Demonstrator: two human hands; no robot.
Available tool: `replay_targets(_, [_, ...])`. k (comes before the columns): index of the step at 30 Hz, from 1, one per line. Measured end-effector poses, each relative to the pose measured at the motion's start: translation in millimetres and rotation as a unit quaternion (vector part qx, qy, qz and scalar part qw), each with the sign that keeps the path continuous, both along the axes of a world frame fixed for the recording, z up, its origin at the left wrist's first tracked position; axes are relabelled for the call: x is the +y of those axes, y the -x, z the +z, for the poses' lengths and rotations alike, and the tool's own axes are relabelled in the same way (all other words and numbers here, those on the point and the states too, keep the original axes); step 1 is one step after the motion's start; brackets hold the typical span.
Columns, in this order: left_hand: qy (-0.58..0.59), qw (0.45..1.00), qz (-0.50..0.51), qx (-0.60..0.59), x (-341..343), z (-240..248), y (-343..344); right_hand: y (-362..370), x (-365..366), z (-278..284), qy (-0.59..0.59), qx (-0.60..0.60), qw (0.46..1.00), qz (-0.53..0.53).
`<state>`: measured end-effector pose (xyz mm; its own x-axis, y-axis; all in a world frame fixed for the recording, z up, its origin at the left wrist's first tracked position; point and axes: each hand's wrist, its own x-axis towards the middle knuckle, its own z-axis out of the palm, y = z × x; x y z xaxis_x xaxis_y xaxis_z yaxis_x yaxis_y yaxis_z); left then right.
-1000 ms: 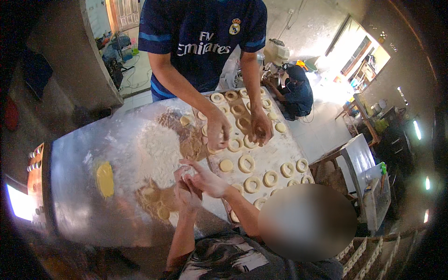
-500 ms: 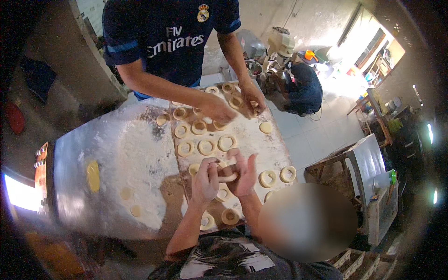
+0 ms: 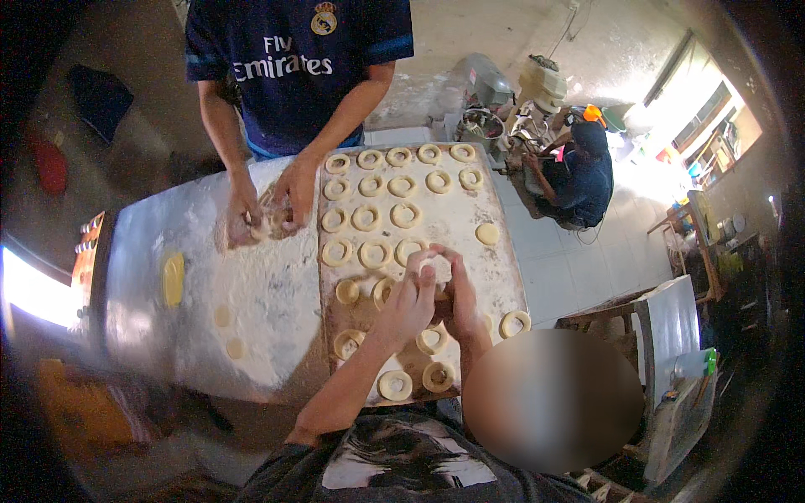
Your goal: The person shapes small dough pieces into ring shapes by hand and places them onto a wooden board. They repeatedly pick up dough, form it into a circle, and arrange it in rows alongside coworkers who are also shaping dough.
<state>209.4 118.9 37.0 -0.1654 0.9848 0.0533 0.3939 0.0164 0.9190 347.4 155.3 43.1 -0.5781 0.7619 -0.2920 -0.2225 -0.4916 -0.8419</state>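
Observation:
My left hand (image 3: 409,300) and my right hand (image 3: 459,293) are close together over the near half of a floured board. Their fingers are curled around a dough ring, mostly hidden by them now. Below and around my hands lie more dough rings, one (image 3: 432,339) just under my wrists and another (image 3: 384,293) beside my left hand. Several rows of dough rings (image 3: 366,218) cover the far part of the board (image 3: 453,205). A flat dough disc (image 3: 486,234) sits near its right edge.
Across the table a person's hands (image 3: 267,216) work in loose flour. The metal tabletop (image 3: 151,251) on the left holds a yellow dough piece (image 3: 173,280) and two small discs. Another person (image 3: 579,176) crouches beside machines at the back right. A wooden-framed stand (image 3: 671,335) is at right.
My hands have risen slightly away from me and closed over the dough ring. The other person's hands have left the board for the flour on the left. The view has shifted a little.

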Motion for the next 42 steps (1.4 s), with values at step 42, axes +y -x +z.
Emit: replay_targets(42, [0.128,0.922,0.308,0.196,-166,-43,222,195,0,-68,-0.475,-0.519,0.664,0.253])
